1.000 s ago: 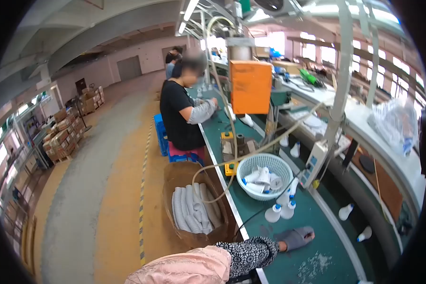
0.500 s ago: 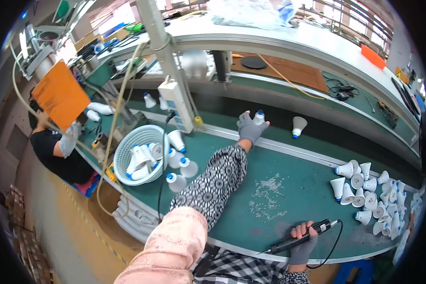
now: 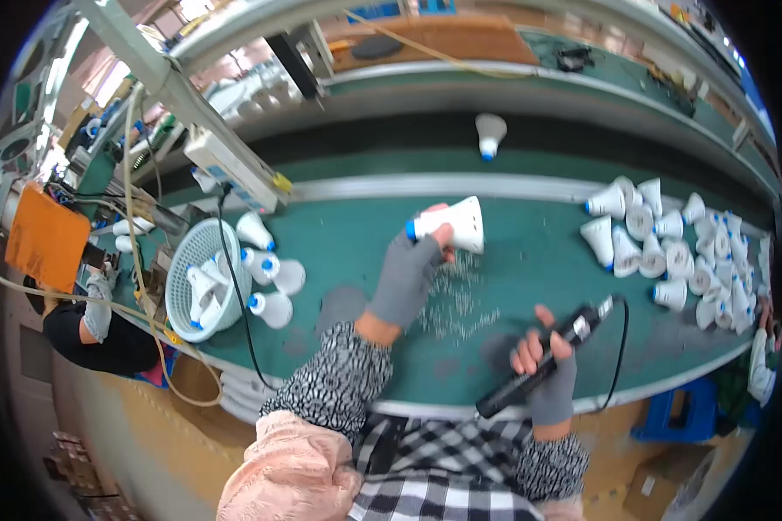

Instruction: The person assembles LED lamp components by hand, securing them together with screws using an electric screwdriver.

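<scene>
My left hand point(image 3: 404, 278), in a grey fingerless glove, grips a white cone-shaped bulb housing point(image 3: 467, 226) with a blue end. The housing is tilted on its side, its wide end to the right, above small pale pieces, likely screws point(image 3: 460, 313), scattered on the green work surface point(image 3: 347, 252). Near the front edge, my gloved right hand point(image 3: 549, 369) is wrapped round a black electric screwdriver point(image 3: 506, 395). Its cord leaves the upper right end; the tip points down left and is hard to make out.
A pale blue basket point(image 3: 179, 295) holds several housings, with more standing beside it. Many housings point(image 3: 669, 260) crowd the right side. One housing point(image 3: 490, 135) lies on the dark strip behind a metal rail point(image 3: 495, 186). Another person point(image 3: 96, 339) sits at left; a hand shows at far right.
My left hand has drawn back from the dark strip with the bulb housing, bringing it over the scattered pieces. My right hand still holds the screwdriver. The head view has shifted.
</scene>
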Action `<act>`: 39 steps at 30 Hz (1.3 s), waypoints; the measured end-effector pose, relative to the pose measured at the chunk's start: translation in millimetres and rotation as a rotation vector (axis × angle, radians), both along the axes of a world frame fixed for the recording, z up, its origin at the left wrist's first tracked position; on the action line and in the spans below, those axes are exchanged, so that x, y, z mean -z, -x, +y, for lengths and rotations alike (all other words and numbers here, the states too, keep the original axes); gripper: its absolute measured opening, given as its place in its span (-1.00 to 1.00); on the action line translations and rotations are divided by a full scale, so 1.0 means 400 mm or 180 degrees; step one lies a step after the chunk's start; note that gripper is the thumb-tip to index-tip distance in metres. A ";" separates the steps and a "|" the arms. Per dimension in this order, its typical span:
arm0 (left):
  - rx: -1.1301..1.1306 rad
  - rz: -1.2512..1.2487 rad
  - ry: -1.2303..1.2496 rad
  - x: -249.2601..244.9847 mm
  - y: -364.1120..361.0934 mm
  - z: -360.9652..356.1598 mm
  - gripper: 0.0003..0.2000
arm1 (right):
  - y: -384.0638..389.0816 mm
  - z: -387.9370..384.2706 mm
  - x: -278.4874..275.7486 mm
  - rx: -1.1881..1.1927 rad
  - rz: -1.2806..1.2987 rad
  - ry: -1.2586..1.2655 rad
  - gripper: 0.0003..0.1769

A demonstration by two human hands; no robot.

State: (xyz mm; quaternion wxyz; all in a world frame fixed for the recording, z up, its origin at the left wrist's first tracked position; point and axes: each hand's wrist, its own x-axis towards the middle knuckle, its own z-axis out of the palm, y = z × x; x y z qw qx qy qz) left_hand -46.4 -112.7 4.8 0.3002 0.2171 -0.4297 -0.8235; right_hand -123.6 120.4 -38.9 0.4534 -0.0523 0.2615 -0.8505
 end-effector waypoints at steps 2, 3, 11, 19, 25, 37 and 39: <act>0.0199 0.0053 -0.0269 0.015 -0.085 0.121 -0.55 | -0.027 -0.020 -0.055 -0.0348 -0.0048 -0.0067 -0.39; 0.0191 0.0109 -0.0392 0.025 -0.120 0.172 -0.55 | -0.040 -0.027 -0.069 -0.0530 -0.0243 -0.0085 -0.41; 0.0559 -0.0661 0.1935 0.066 -0.292 0.275 -0.36 | -0.141 -0.030 -0.107 -0.0492 0.0358 -0.1068 -0.49; 0.0762 -0.0689 0.1892 0.049 -0.287 0.290 -0.29 | -0.179 -0.024 -0.102 -0.0141 0.0884 -0.1498 -0.42; 0.0622 -0.0610 0.0911 0.023 -0.260 0.297 -0.37 | -0.186 -0.025 -0.103 -0.0361 0.0994 -0.1526 -0.41; 0.0091 -0.0506 -0.1087 0.028 -0.321 0.244 -0.61 | -0.052 0.000 -0.165 0.1167 0.1305 -0.0032 -0.74; 0.0268 -0.0737 -0.1010 0.029 -0.325 0.240 -0.60 | -0.024 -0.015 -0.154 0.1490 0.1515 0.0011 -0.74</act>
